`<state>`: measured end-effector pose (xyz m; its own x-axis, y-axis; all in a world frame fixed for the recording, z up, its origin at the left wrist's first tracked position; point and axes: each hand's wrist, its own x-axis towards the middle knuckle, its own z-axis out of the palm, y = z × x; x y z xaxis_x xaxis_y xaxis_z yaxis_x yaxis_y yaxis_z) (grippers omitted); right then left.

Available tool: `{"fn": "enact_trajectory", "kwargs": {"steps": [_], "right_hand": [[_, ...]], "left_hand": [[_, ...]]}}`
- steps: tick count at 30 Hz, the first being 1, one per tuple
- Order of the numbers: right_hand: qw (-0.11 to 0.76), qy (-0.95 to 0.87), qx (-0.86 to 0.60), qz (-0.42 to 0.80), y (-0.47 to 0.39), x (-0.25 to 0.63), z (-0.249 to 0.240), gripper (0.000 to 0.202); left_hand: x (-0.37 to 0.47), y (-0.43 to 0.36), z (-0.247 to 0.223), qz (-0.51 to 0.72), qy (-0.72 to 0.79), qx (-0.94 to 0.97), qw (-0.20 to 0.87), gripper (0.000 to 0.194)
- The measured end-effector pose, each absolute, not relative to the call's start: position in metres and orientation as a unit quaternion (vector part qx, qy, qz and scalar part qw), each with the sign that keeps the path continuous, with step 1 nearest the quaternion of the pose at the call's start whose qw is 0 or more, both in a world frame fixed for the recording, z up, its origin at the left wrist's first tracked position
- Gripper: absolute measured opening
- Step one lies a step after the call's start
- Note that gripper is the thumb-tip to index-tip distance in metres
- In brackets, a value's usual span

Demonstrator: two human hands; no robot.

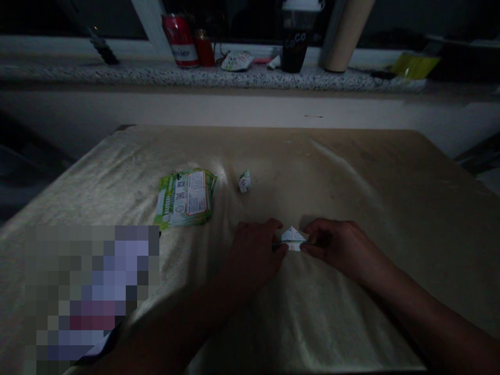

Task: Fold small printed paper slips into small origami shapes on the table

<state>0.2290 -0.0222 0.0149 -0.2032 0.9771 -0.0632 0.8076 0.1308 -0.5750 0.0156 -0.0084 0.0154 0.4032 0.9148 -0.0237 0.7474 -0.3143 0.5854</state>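
A small piece of folded paper (292,237), white with print and pointed at the top, is between my two hands above the cloth-covered table (312,323). My left hand (260,247) pinches its left side with thumb and fingers. On the opposite side, the thumb and fingers of my right hand (334,242) close on its right edge. Beyond my left hand stands a small folded paper piece (244,181), white and green. A stack of green and white printed sheets (185,198) lies farther left.
A pixelated patch (105,291) covers the table's left front. Along the stone windowsill (136,75) behind the table are a red can (180,41), a red bottle (204,49), crumpled paper (237,61), a dark cup (295,41), a cardboard tube (346,36) and a yellow packet (416,66).
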Motion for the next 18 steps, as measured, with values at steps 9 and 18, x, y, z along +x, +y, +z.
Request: {"fn": "enact_trajectory", "kwargs": {"steps": [9, 18], "right_hand": [[0.14, -0.718, -0.617, 0.288, -0.021, 0.249, 0.016, 0.008], [0.227, -0.777, -0.507, 0.296, -0.016, 0.245, 0.011, 0.004]], "left_hand": [[0.016, -0.009, 0.015, 0.166, 0.529, 0.788, 0.267, 0.035], [0.018, -0.01, 0.016, 0.169, 0.542, 0.778, 0.269, 0.049]]}}
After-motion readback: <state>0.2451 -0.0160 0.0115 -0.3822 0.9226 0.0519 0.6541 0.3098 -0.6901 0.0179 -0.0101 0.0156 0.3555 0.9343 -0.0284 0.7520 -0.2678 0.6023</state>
